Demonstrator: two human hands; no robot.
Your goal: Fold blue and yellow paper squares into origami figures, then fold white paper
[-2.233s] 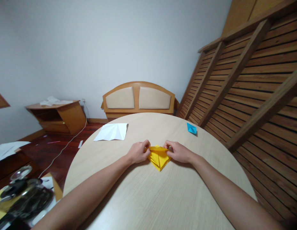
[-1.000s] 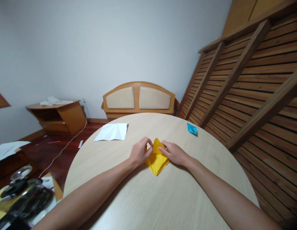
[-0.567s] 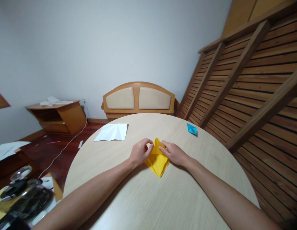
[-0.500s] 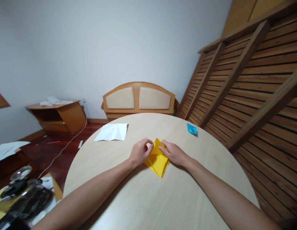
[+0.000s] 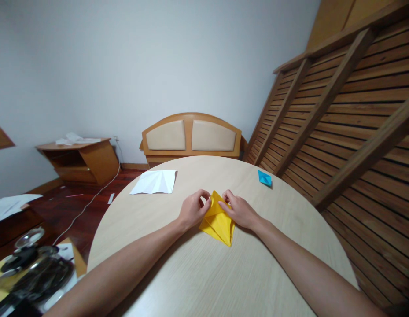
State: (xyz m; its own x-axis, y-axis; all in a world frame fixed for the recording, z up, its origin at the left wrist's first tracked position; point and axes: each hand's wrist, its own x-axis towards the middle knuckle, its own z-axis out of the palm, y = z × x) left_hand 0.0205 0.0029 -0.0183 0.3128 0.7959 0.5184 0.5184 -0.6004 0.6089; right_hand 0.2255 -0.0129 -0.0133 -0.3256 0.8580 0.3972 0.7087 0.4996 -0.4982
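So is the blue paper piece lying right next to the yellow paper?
No, the blue paper piece lies apart near the table's far right edge, well away from the yellow paper.

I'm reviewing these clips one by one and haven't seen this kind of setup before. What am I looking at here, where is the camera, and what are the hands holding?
There is no machine: a person wears a camera on the head, looking forward and down, so the two bare arms reaching in are that person's own. The left hand and right hand pinch the far corner of a folded yellow paper that lies on a round wooden table. Also on the table are a creased white sheet at the far left and a small blue folded paper at the far right. Behind stands a wooden headboard.
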